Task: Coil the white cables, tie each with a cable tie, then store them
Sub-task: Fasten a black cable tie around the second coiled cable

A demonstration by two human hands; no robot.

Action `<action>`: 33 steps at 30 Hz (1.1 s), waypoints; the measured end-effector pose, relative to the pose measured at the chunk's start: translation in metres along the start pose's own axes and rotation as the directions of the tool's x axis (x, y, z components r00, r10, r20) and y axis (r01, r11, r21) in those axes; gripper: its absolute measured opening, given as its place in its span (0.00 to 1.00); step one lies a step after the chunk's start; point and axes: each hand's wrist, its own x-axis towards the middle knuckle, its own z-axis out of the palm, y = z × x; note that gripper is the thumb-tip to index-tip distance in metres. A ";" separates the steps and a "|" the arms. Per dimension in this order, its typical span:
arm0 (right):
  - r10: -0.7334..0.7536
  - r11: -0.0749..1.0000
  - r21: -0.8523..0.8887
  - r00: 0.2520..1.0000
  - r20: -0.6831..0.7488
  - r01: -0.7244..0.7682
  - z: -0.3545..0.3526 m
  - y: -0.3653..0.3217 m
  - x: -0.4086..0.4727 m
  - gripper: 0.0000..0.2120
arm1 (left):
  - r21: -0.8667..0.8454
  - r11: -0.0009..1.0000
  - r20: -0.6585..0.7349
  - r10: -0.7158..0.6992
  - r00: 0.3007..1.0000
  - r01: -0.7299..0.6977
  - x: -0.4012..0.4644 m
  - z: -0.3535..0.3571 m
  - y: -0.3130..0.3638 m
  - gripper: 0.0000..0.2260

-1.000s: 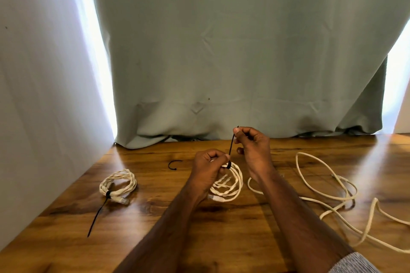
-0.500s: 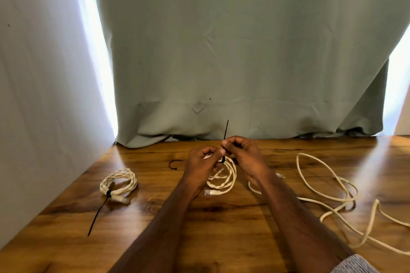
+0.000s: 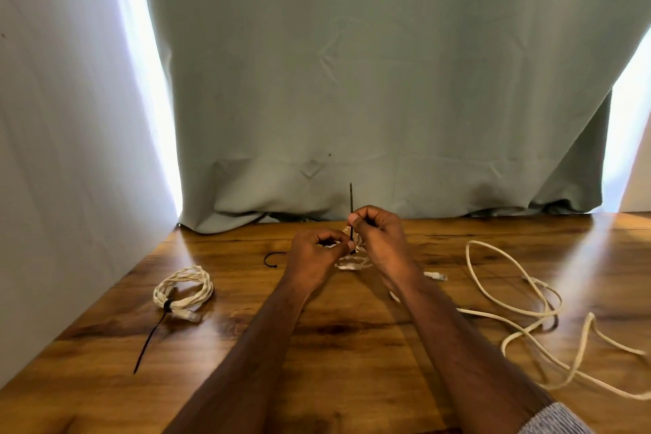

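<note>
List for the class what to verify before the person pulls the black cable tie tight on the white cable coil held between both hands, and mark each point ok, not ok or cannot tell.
1. Right hand pinches the thin black cable tie's tail: ok.
2. Left hand steadies the small white cable coil at the tie's head: ok.
3. Tail threaded through the head: cannot tell, fingers hide it.
4. Every loop caught inside the tie: cannot tell.
5. Long loose white cable on the brown wooden table lies apart from the coil: ok.
</note>
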 end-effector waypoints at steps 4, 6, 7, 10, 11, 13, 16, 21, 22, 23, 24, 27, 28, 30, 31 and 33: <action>-0.002 0.999 0.047 1.000 0.003 0.002 0.002 -0.003 -0.003 0.08 | 0.028 0.999 0.006 0.039 0.999 -0.039 -0.002 0.001 0.002 0.02; -0.014 0.999 0.040 1.000 0.009 0.014 0.002 -0.002 -0.004 0.08 | 0.062 0.997 0.009 0.055 0.998 -0.056 -0.003 0.002 0.002 0.02; -0.023 0.999 0.027 1.000 0.013 0.022 0.002 -0.002 -0.005 0.09 | 0.086 0.994 0.009 0.063 0.998 -0.063 -0.003 0.002 0.001 0.02; -0.052 0.999 0.008 0.998 0.036 0.052 0.003 0.000 -0.006 0.10 | 0.130 0.989 0.003 0.065 0.998 -0.065 -0.002 0.002 -0.003 0.03; -0.062 0.998 0.025 0.997 0.042 0.061 0.003 -0.002 -0.007 0.10 | 0.123 0.989 0.005 0.076 0.997 -0.076 -0.001 0.002 -0.004 0.03; -0.091 0.993 0.079 0.995 0.038 0.088 0.002 -0.006 -0.007 0.09 | 0.141 0.982 0.002 0.128 0.992 -0.127 -0.002 0.002 -0.004 0.04; -0.183 0.981 0.084 0.981 0.068 0.177 -0.003 -0.010 -0.006 0.06 | 0.167 0.973 0.008 0.162 0.987 -0.162 -0.003 0.002 -0.006 0.07; -0.324 0.934 -0.085 0.924 0.202 0.346 -0.006 -0.005 -0.003 0.05 | -0.103 0.994 -0.052 0.040 0.998 -0.045 0.000 -0.009 -0.008 0.05; -0.340 0.922 -0.113 0.915 0.217 0.369 -0.006 -0.004 -0.004 0.07 | -0.165 0.986 -0.066 0.003 0.998 -0.014 0.001 -0.012 -0.008 0.07; -0.349 0.912 -0.138 0.908 0.230 0.386 -0.007 -0.003 -0.005 0.10 | -0.222 0.975 -0.067 -0.027 0.997 0.011 0.002 -0.015 -0.009 0.09; -0.360 0.899 -0.165 0.900 0.244 0.405 -0.008 -0.002 -0.006 0.11 | -0.270 0.962 -0.059 -0.049 0.997 0.031 0.002 -0.018 -0.010 0.08; -0.424 0.824 -0.256 0.851 0.311 0.505 -0.011 0.003 -0.005 0.10 | -0.365 0.928 -0.044 -0.091 0.995 0.069 0.004 -0.023 -0.011 0.05; -0.446 0.796 -0.277 0.831 0.333 0.538 -0.011 0.004 -0.005 0.08 | -0.388 0.919 -0.041 -0.096 0.994 0.073 0.004 -0.024 -0.011 0.04; -0.472 0.749 -0.322 0.807 0.356 0.580 -0.009 0.008 -0.005 0.06 | -0.412 0.908 -0.033 -0.097 0.995 0.075 0.003 -0.023 -0.011 0.04; -0.475 0.742 -0.335 0.808 0.349 0.581 -0.008 0.008 -0.006 0.06 | -0.412 0.908 -0.028 -0.099 0.995 0.078 0.002 -0.023 -0.010 0.05; -0.474 0.770 -0.318 0.829 0.295 0.553 -0.006 0.007 -0.008 0.07 | -0.409 0.909 -0.029 -0.100 0.995 0.079 0.002 -0.022 -0.010 0.05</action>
